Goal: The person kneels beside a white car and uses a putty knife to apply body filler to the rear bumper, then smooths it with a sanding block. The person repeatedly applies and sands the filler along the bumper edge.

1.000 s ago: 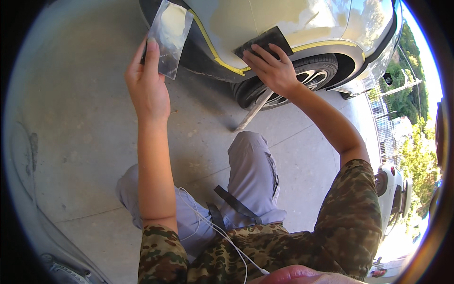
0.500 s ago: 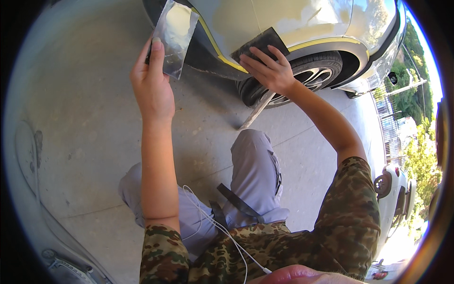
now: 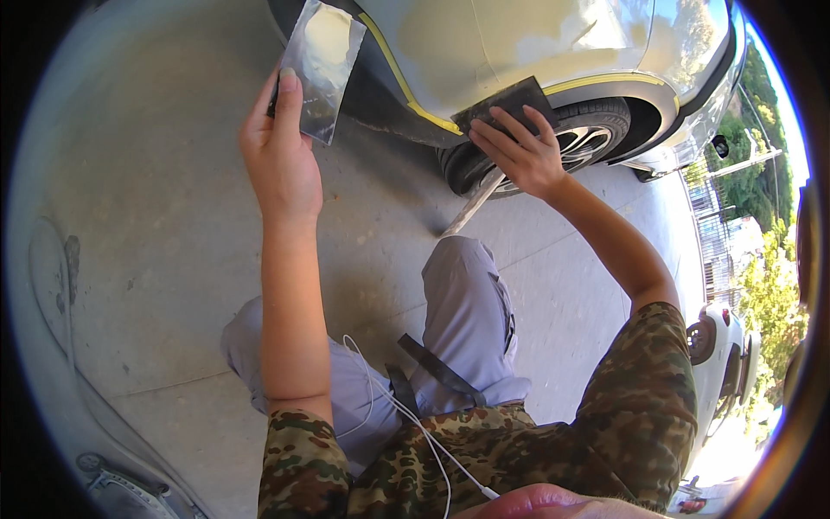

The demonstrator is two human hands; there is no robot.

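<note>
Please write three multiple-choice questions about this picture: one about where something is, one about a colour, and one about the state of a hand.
1. Where does the dark sanding sheet lie?
A. flat on the concrete ground
B. pressed against the car body panel above the wheel
C. on the person's knee

2. What colour is the tape line along the lower edge of the car panel?
A. yellow
B. red
C. blue

3. What is the left hand doing?
A. resting flat on the ground
B. hanging free with nothing in it
C. holding up a flat metal plate smeared with pale filler

Answers:
1 B, the right hand spreads its fingers on the sheet against the panel, above the wheel.
2 A, the thin line shows yellow against the pale panel.
3 C, the thumb and fingers grip the plate by its lower edge.
</note>
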